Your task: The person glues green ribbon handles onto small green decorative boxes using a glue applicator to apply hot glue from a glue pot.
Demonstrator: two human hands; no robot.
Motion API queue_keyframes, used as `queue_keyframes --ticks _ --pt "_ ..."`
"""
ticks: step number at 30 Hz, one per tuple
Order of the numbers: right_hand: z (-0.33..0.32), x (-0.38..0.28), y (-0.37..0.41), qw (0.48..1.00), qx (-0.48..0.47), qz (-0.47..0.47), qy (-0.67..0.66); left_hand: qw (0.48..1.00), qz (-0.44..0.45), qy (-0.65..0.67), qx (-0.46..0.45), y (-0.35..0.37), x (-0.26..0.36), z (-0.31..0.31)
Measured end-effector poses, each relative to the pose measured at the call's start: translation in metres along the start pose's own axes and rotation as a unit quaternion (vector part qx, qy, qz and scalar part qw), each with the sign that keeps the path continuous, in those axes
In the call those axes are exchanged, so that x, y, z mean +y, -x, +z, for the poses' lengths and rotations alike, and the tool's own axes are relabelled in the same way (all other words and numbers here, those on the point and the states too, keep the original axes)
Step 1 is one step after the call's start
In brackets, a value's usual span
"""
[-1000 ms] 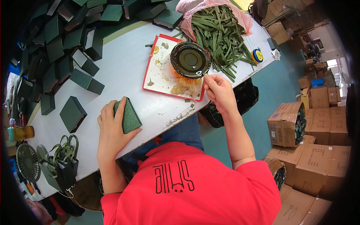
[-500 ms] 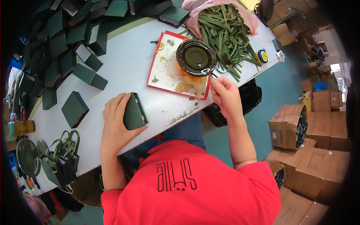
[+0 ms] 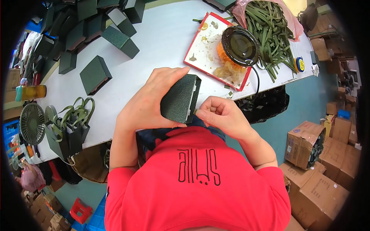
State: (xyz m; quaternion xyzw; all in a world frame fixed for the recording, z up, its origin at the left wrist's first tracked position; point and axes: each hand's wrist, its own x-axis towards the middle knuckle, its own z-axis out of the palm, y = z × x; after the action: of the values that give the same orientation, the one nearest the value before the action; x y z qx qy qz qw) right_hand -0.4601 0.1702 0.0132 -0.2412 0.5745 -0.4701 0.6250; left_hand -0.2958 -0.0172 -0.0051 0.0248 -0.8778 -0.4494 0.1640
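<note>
My left hand (image 3: 148, 101) is wrapped round a dark green textured box (image 3: 179, 98), holding it up at the table's front edge. The box's right side shows pale strips along a dark edge. My right hand (image 3: 222, 115) is closed in a pinch at the box's lower right edge. A tiny greenish bit shows at its fingertips, too small to name. Behind the hands stands a round black pot (image 3: 241, 46) with shiny dark contents and amber drips down its side. It sits on a red-rimmed white tray (image 3: 198, 48) stained with amber residue.
Dark green straps (image 3: 268, 36) spill from a pink plastic bag (image 3: 291, 19). Several green boxes (image 3: 96, 75) lie at the left. A small fan (image 3: 32, 123) stands near a green bag (image 3: 65, 134) with looped handles. Cardboard cartons (image 3: 322, 196) are stacked at the right.
My left hand has lifted the box off the table and brought it nearer my body. My right hand has moved from beside the pot down to the box's edge. The view has shifted.
</note>
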Motion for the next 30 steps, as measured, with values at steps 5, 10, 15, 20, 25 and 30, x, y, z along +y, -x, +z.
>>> queue_keyframes --ticks 5,10,15,20,25,30 --pt "0.002 0.009 -0.005 1.0 -0.017 0.02 0.01 1.0 0.01 0.001 0.0 -0.002 0.003 -0.001" --pt "0.004 0.005 -0.004 0.999 -0.015 0.028 0.017 1.0 0.018 0.012 0.0 -0.002 0.002 0.001" --pt "0.003 0.008 -0.006 0.999 -0.029 0.023 0.017 1.0 0.021 0.018 -0.006 -0.003 0.003 0.0" --pt "0.002 0.013 -0.013 0.996 -0.031 0.025 0.08 0.999 0.037 0.014 -0.014 -0.006 0.005 -0.001" --pt "0.0 0.005 -0.017 0.988 -0.063 0.086 0.114 0.998 0.054 -0.018 -0.03 -0.006 0.005 0.002" --pt "-0.006 0.009 -0.019 0.995 -0.052 0.082 0.031 0.998 0.025 -0.064 -0.004 -0.003 0.002 0.006"
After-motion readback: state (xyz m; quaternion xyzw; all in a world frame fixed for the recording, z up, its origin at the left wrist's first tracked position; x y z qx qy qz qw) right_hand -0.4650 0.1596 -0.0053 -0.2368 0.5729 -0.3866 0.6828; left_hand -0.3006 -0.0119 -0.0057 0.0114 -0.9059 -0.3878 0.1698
